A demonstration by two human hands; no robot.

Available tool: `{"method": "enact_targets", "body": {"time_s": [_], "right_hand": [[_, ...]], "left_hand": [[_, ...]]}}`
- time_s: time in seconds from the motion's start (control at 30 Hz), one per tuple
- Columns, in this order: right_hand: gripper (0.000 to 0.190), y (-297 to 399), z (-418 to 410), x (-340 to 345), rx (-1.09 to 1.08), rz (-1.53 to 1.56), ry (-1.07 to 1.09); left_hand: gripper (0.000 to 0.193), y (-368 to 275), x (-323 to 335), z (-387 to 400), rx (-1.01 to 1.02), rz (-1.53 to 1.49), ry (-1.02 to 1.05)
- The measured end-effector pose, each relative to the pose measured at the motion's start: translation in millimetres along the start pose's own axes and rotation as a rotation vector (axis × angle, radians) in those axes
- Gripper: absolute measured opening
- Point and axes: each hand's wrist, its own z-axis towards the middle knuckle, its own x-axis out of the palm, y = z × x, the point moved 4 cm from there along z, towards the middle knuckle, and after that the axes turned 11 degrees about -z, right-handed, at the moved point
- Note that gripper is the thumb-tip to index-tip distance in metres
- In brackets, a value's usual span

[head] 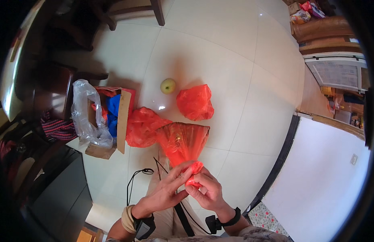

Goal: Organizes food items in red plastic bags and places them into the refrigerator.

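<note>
Both hands meet on the gathered neck of a red plastic bag (184, 139), whose wide part spreads out beyond them over the floor. My left hand (171, 186) has its fingers pressed along the left of the bunched plastic. On its right side my right hand (206, 187) pinches the neck between thumb and fingers. Just left of the held bag lies another red plastic bag (144, 127), beside a cardboard box. A third, rounded red bag (195, 103) sits farther out, with a green apple-like fruit (168, 86) to its left. What the bags contain is not clear.
The open cardboard box (122, 121) holds blue (113, 115) and red material, with a clear plastic bag (81, 112) over its side. Dark wooden chairs (158, 13) stand at the left and top. Black cables (131, 184) hang near my legs. A white panel (323, 169) is at right.
</note>
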Motion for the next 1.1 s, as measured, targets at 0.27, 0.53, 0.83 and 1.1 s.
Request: {"method": "enact_targets", "body": {"time_s": [0.27,0.53,0.83,1.1], "right_hand": [[0.013,75,-31,-31,-0.247,-0.45,-0.17],[0.03,130,-78,-65,-0.362,-0.485,-0.288],[0.067,98,-150,-95,0.161,-0.608,-0.066],[0.068,161,-183,-59,-0.243,-0.552,-0.032]], "left_hand": [[0.063,-59,34,13,0.079,0.232,-0.11],[0.044,-120,72,1,0.067,0.024,-0.209],[0.035,-183,131,-47,0.136,-0.09,-0.206],[0.044,-253,178,-105,0.395,0.026,-0.197]]}}
